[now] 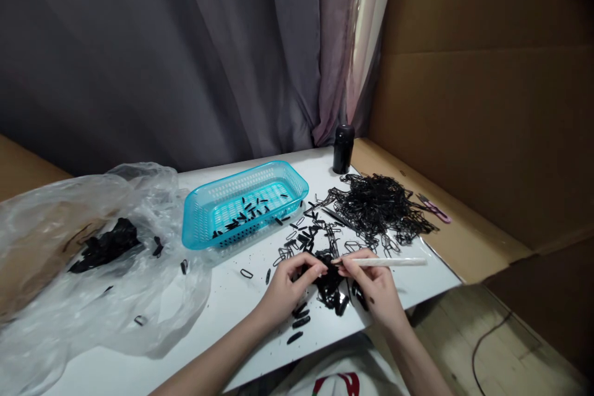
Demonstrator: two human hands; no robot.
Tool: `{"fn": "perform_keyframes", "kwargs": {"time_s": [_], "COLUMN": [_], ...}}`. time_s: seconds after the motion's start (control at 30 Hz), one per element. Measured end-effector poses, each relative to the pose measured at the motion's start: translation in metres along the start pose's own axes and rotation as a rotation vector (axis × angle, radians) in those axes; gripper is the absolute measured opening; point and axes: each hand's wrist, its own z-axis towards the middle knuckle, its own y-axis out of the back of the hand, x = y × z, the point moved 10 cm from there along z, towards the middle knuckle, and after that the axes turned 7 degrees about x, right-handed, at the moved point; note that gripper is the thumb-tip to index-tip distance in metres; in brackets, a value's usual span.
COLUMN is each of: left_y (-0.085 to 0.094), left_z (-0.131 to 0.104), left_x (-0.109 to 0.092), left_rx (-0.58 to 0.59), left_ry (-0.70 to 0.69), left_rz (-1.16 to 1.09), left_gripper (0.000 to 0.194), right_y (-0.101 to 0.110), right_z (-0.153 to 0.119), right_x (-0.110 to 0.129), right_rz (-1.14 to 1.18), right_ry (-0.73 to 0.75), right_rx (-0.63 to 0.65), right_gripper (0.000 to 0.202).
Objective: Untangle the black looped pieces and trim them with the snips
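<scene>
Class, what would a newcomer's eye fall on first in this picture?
The bright turquoise plastic basket, holding small black pieces, stands out on the white table. To its right lies a tangled heap of black loops; nearer the viewer, the right hand grips a white pen-like tool.

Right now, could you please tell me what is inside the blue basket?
Small black pieces lie scattered inside the blue basket, with bare floor showing beyond them. Its near side partly screens the floor behind it; anything low there cannot be fully made out.
</scene>
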Motion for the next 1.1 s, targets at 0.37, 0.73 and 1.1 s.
{"fn": "perform_keyframes", "kwargs": {"time_s": [0.37, 0.73, 1.1], "left_y": [-0.011, -0.014, -0.015], "left_z": [-0.002, -0.002, 0.000], "left_x": [-0.006, -0.011, -0.019], "left_rx": [0.049, 0.066, 0.091], "left_ry": [-0.007, -0.061, -0.122], "left_rz": [0.107, 0.229, 0.271], "left_gripper": [0.038, 0.030, 0.028], "right_y": [-0.010, -0.009, -0.002], "right_z": [-0.003, -0.002, -0.005], "right_x": [0.000, 0.000, 0.003], "right_rz": [0.011, -0.006, -0.101], "right_ry": [0.003, 0.004, 0.062], "right_rx": [0.058, 0.054, -0.049], "right_gripper": [0.022, 0.024, 0.024]}}
